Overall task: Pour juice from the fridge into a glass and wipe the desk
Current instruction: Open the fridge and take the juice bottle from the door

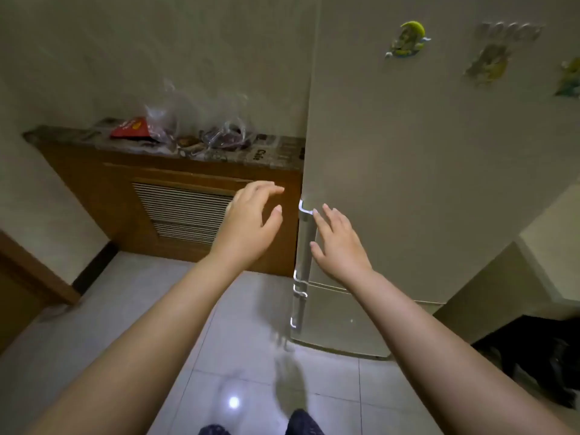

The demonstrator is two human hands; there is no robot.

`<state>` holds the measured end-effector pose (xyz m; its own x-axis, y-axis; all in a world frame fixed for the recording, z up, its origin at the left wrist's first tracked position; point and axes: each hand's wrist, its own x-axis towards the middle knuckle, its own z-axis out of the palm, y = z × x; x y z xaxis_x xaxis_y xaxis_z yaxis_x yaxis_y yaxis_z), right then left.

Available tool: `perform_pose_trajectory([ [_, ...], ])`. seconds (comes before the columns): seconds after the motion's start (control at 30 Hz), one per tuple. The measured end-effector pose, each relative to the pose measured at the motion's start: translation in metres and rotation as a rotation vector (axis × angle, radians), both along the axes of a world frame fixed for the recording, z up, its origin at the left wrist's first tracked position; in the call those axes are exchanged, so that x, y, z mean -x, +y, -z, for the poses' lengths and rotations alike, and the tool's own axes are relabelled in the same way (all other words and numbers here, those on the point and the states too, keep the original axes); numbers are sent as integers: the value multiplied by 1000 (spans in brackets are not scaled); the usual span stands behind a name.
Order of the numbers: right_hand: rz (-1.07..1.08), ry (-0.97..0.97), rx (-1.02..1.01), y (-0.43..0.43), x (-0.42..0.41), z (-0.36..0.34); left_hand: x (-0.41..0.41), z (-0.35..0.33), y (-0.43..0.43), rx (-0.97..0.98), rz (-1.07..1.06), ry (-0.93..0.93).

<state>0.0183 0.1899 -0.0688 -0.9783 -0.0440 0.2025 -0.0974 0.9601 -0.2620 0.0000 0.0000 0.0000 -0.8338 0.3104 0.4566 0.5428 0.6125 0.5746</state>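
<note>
A tall beige fridge (439,158) fills the right half of the view, its doors closed. A long silver handle (305,243) runs down its left edge, with a shorter handle (297,309) on the lower door. My right hand (339,246) is open, fingers spread, its fingertips just at the upper handle. My left hand (251,221) hovers open a little to the left of the fridge, in front of the wooden cabinet. Both hands are empty. No juice, glass or desk is in view.
A brown wooden radiator cover (125,199) stands against the wall left of the fridge, with plastic bags (194,127) and a red packet (131,128) on top. Magnets (406,40) dot the fridge door. Pale floor tiles (251,356) lie below; a dark object (539,359) sits lower right.
</note>
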Motion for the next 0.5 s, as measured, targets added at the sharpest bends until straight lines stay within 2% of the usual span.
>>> perform_pose_trajectory([
  [0.17,77,0,-74,-10,45,15,79,-13,22,82,30,118],
  [0.4,216,-2,-83,-40,69,43,174,-26,51,373,227,508],
  [0.5,272,8,-83,-46,78,44,196,-26,58,432,291,595],
])
